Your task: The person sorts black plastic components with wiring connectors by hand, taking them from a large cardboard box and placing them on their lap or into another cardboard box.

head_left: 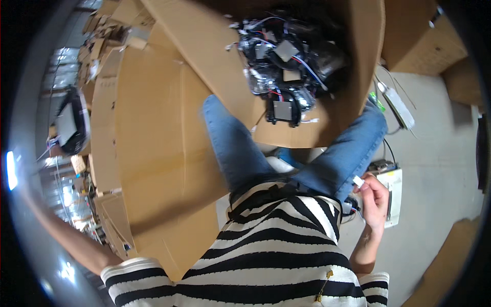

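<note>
My right hand (375, 200) is by my right thigh, thumb and fingers pinched on a small white plug connector (358, 181). Below it, a dark part with thin wires (351, 206) shows partly beside my hip; whether the plug belongs to it I cannot make out. My left arm reaches far out to the left, and my left hand (24, 192) is smeared by motion and glare. Just above that hand is a black module with a grey square plate (66, 124) and a trailing wire, blurred; whether my fingers touch it is unclear.
An open cardboard box (286, 137) stands before my knees, holding several black modules (282, 109) with grey plates, wires and clear plastic. A large cardboard sheet (153, 133) spreads to the left. On the right floor are a white power strip (399, 106) and a pale flat device (395, 197).
</note>
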